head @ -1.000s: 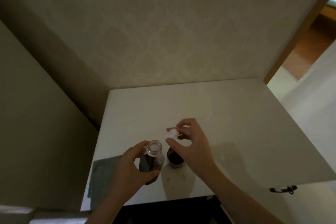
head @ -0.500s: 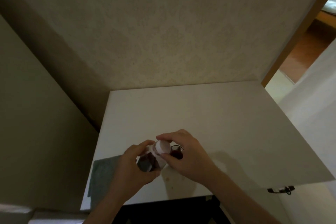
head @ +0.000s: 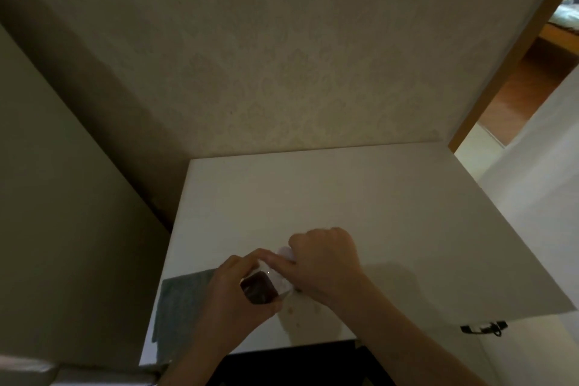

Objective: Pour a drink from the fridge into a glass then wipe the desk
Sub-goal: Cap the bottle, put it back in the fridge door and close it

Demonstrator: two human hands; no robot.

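Left hand (head: pixel 233 298) is wrapped around the bottle (head: pixel 259 288), fingers clamped on its dark body, holding it just above the near part of the desk (head: pixel 344 197). Right hand (head: pixel 322 260) sits on top of it, fingers pinched tight on the pale cap (head: pixel 285 252) at the neck. That reads as capping, so the pour looks finished. The glass is hidden behind the right hand here, so how full it is can't be told. A few faint spots (head: pixel 291 310) show on the white surface just in front of the hands, likely drips, and that's the job for the wipe. The grey cloth (head: pixel 181 307) lies flat at the near left corner of the desk, just beside the left hand, untouched. So: drink out and apparently poured, lid going on; what's left is setting the bottle down, perhaps returning it, then picking up the cloth and wiping. As for labels or writing, nothing readable on the bottle or cap; the light is too dim.
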